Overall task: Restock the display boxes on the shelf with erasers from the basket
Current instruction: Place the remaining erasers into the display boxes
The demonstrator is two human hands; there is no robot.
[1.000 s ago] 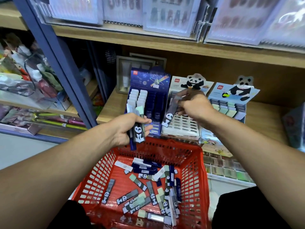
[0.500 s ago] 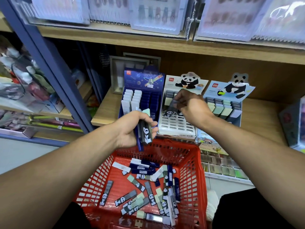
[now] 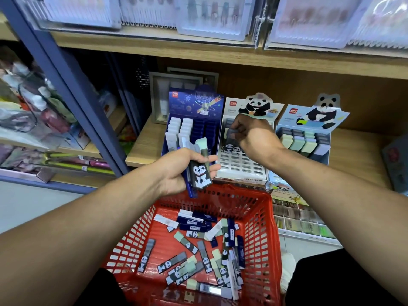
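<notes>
Left hand (image 3: 176,171): fingers curled round a bundle of erasers (image 3: 198,171), panda-printed sleeves facing the camera, one pale green tip uppermost. Held above the far rim of the red basket (image 3: 262,237), just in front of the blue box (image 3: 192,133).

Right hand (image 3: 254,138): fingers bent down into the far rows of the middle panda box (image 3: 240,166), apparently pinching a grey eraser (image 3: 231,132); the grip itself is partly hidden by the knuckles. Two panda sleeves show in the row just near of the hand; the nearer slots of that box stand unfilled.

Blue box: two columns of white erasers on its left side. Right panda box (image 3: 309,138): rows of grey and green erasers.

All three boxes sit side by side on the wooden shelf (image 3: 145,146). Loose erasers (image 3: 205,250) lie scattered across the basket floor, near of the shelf.
</notes>
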